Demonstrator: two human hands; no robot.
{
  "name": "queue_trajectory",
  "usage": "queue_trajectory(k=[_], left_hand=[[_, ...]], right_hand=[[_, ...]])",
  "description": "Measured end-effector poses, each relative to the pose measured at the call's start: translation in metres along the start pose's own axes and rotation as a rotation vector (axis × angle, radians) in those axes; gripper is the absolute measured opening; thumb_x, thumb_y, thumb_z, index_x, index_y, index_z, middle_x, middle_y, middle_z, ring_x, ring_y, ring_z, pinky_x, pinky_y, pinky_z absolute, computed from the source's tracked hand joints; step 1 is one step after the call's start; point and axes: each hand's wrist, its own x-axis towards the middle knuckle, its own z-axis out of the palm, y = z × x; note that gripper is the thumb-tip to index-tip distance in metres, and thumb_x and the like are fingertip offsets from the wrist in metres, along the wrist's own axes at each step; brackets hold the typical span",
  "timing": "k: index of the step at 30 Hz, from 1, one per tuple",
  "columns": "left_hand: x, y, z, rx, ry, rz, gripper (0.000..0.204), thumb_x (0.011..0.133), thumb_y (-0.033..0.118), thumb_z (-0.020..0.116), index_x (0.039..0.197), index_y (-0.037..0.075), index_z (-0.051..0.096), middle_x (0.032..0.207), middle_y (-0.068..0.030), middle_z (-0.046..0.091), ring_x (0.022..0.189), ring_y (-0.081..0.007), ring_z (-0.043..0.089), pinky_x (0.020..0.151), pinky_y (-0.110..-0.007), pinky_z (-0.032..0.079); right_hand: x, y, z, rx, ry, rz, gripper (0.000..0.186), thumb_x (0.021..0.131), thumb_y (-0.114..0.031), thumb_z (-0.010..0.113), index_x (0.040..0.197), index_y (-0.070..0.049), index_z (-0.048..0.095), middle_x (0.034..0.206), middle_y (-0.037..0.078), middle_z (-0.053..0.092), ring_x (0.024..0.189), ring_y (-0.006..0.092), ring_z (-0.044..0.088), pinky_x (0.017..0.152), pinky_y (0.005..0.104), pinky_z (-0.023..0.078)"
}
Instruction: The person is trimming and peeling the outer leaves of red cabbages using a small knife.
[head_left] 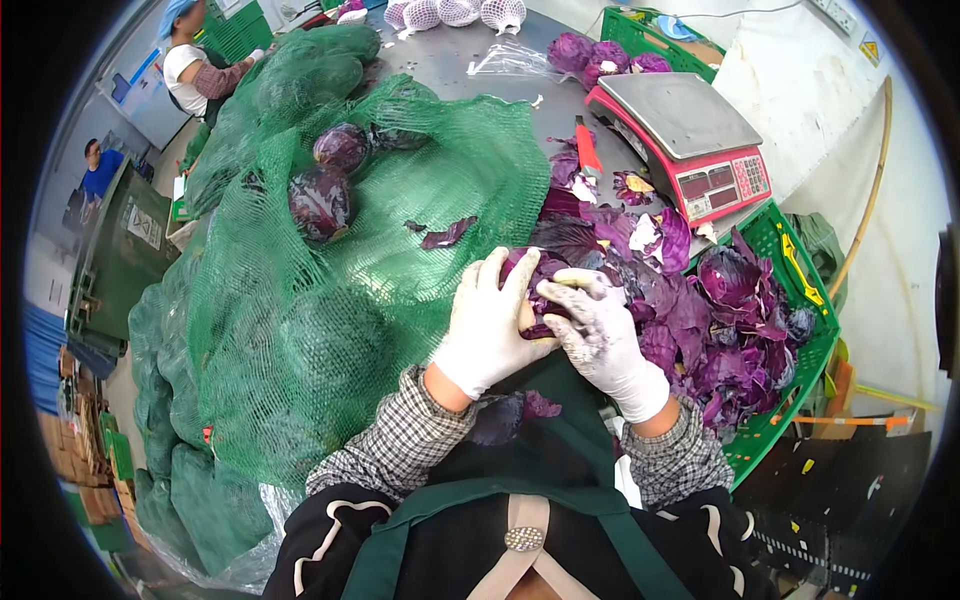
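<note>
In white gloves, my left hand [490,325] and my right hand [600,335] are both closed around a red cabbage [538,262] just in front of me, the right glove stained purple on its fingers. Loose purple leaves [660,280] lie beside and behind it. An open green mesh sack [330,330] spreads to the left, with several cabbages [318,205] in or on it. A red-handled knife [587,145] lies behind the leaves. On the right, a green crate [820,340] holds a heap of trimmed leaves.
A red scale [700,130] stands on the metal table [535,85], near more cabbages [590,55] and a crate [650,30]. Stacked mesh sacks [205,500] fill the left. A capped person [195,75] and another in blue [100,175] are beyond. A pole [865,200] leans at right.
</note>
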Motion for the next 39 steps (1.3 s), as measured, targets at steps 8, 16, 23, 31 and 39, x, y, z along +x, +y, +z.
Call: queue_trajectory(k=[8, 16, 23, 31, 39], left_hand=[[0.014, -0.006, -0.007, -0.021, -0.113, 0.034, 0.094, 0.054, 0.039, 0.083, 0.134, 0.006, 0.045, 0.126, -0.0251, 0.045, 0.112, -0.0415, 0.046, 0.098, -0.048, 0.040], [0.024, -0.012, -0.004, -0.013, -0.143, 0.011, 0.096, 0.054, 0.041, 0.082, 0.134, 0.006, 0.044, 0.125, -0.0234, 0.045, 0.113, -0.0404, 0.045, 0.098, -0.047, 0.041], [0.032, -0.007, -0.001, 0.066, -0.197, 0.014, 0.094, 0.055, 0.042, 0.081, 0.133, 0.005, 0.045, 0.120, -0.0224, 0.047, 0.109, -0.0387, 0.047, 0.095, -0.046, 0.043], [0.024, -0.018, -0.004, -0.058, -0.170, -0.027, 0.097, 0.055, 0.040, 0.083, 0.135, 0.002, 0.042, 0.127, -0.0241, 0.045, 0.117, -0.0407, 0.043, 0.102, -0.046, 0.036], [-0.037, -0.056, 0.001, -0.589, -0.024, -0.132, 0.109, 0.052, 0.027, 0.091, 0.140, 0.001, 0.033, 0.139, -0.0211, 0.037, 0.134, -0.0335, 0.034, 0.113, -0.042, 0.027]], right_hand=[[0.022, 0.008, -0.011, 0.013, -0.238, 0.069, 0.023, 0.074, -0.007, 0.070, 0.096, -0.004, 0.064, 0.094, 0.012, 0.057, 0.089, 0.0300, 0.057, 0.073, 0.0372, 0.049], [0.023, 0.030, -0.008, -0.257, -0.041, -0.134, 0.013, 0.078, -0.006, 0.065, 0.086, -0.005, 0.056, 0.086, 0.010, 0.058, 0.078, 0.0276, 0.061, 0.063, 0.0385, 0.052], [0.033, 0.012, -0.009, 0.020, -0.069, 0.038, 0.022, 0.077, -0.011, 0.071, 0.095, -0.003, 0.061, 0.089, 0.012, 0.056, 0.086, 0.0296, 0.057, 0.075, 0.0389, 0.048], [0.022, 0.037, -0.024, -0.293, -0.004, -0.017, 0.013, 0.083, -0.005, 0.058, 0.096, -0.005, 0.055, 0.085, 0.014, 0.058, 0.073, 0.0324, 0.061, 0.062, 0.0387, 0.052], [-0.049, 0.092, -0.022, -0.287, 0.252, 0.350, 0.009, 0.084, 0.001, 0.058, 0.093, 0.001, 0.057, 0.084, 0.017, 0.057, 0.076, 0.0339, 0.058, 0.068, 0.0386, 0.048]])
